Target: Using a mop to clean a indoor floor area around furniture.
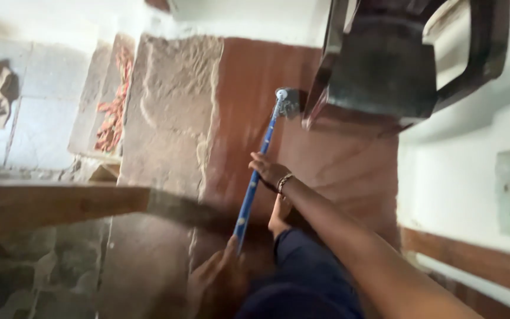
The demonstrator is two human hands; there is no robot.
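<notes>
1. One floor (166, 118) of rough reddish stone slabs meets white walls.
2. One dark plastic chair (396, 59) stands nearby.
3. One blue pole (258, 171) slants down to the floor, right hand (268, 171) and left hand (216, 277) both closed around it.

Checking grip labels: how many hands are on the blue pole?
2. The right hand grips the blue pole around mid-shaft; the left hand holds its lower end, near the bottom edge of the view and blurred.
</notes>
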